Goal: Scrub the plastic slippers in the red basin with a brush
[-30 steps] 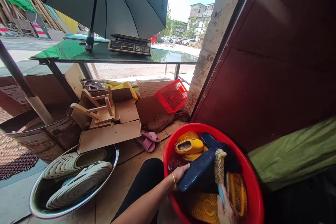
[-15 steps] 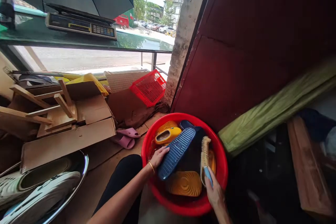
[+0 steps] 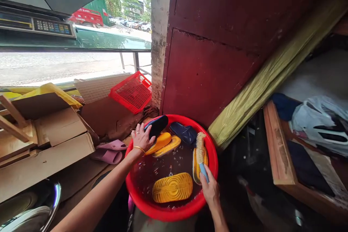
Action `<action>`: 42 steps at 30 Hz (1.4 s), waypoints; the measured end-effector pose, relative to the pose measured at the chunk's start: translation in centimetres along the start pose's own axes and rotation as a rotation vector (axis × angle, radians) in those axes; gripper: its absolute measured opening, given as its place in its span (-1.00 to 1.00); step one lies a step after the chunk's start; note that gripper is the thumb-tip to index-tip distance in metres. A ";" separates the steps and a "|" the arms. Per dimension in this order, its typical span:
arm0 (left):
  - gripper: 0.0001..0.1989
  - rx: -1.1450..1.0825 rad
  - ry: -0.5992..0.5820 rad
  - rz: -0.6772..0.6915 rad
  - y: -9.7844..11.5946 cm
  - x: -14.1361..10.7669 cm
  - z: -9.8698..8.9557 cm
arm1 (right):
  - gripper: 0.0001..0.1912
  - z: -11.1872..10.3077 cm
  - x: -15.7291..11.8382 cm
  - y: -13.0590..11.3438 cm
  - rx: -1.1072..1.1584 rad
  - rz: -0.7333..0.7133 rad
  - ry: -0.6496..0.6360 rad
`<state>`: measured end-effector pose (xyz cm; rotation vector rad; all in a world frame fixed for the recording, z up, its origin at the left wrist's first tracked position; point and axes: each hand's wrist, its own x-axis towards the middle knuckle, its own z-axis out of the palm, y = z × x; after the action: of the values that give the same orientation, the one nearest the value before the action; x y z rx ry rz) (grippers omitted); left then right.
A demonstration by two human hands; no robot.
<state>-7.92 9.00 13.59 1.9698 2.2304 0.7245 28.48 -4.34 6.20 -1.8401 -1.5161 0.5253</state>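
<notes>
A red plastic basin (image 3: 209, 159) sits at the lower middle, holding soapy water with bubbles. My left hand (image 3: 141, 138) grips a dark navy slipper (image 3: 157, 125) at the basin's far left rim, and a gold bangle shows on that wrist. My right hand (image 3: 210, 189) holds a scrub brush (image 3: 201, 148) with a blue handle, its bristles over a yellow slipper (image 3: 199, 165). Another yellow slipper (image 3: 172, 187) lies sole up in the water. A further yellow slipper (image 3: 161, 143) sits beside my left hand, and a navy slipper (image 3: 182, 133) lies at the far side.
Pink slippers (image 3: 108, 156) and cardboard boxes (image 3: 46, 148) lie left of the basin. Behind stands a red plastic crate (image 3: 132, 92). A maroon panel (image 3: 212, 69) rises to the right, with an olive-green cloth (image 3: 277, 87) along it and a wooden board (image 3: 276, 141) below.
The view has swung right. The dark slipper has moved from the basin's middle to its far left rim, uncovering the water. The brush stays in my right hand.
</notes>
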 end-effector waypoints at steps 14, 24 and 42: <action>-0.51 -0.312 -0.381 0.249 13.1 3.8 13.7 | -0.41 0.3 0.8 -0.3 0.116 -0.066 0.135; -0.86 -0.592 -0.381 0.284 16.0 3.7 8.7 | -0.42 -0.2 2.0 -1.0 0.176 -0.069 0.205; -0.55 -1.422 -0.631 -0.576 7.8 -14.9 8.5 | -0.47 2.2 -10.3 -7.1 -0.315 -0.145 -0.108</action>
<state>4.86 -2.26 5.44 0.6443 1.1050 0.9571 19.67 -13.14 8.63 -1.9384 -1.8771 0.3352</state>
